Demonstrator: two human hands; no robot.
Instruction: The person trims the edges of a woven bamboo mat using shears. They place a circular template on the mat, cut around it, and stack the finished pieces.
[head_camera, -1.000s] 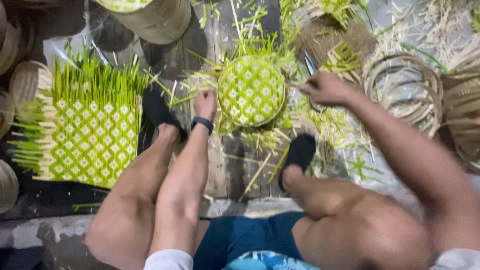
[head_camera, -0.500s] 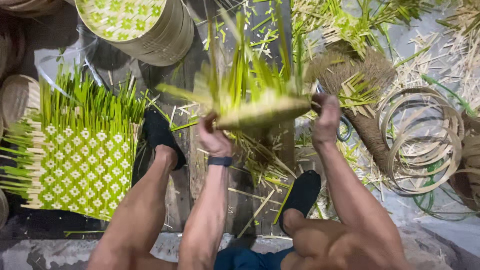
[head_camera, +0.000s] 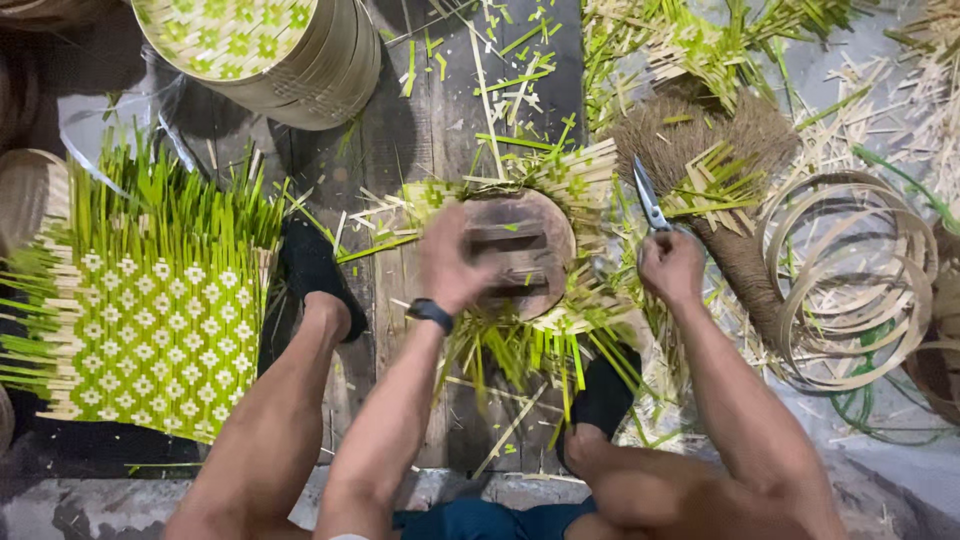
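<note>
- Head view: left hand (head_camera: 450, 262) is pressing, fingers spread, on the round wooden mould (head_camera: 520, 252) at frame centre, over the woven piece (head_camera: 560, 185).
- Right hand (head_camera: 672, 265) is gripping scissors (head_camera: 648, 195); strip ends are sticking out untrimmed, so trimming seems unfinished.

This is a basket-weaving workshop, and the work is done down on the floor. Dark wooden floor planks (head_camera: 440, 120) are covered with green and pale strips (head_camera: 520, 80). A flat woven mat (head_camera: 150, 320) lies on one side. A stack of round woven trays (head_camera: 290, 50), thin hoops (head_camera: 850, 280) and scissors (head_camera: 648, 195) are close by.
</note>
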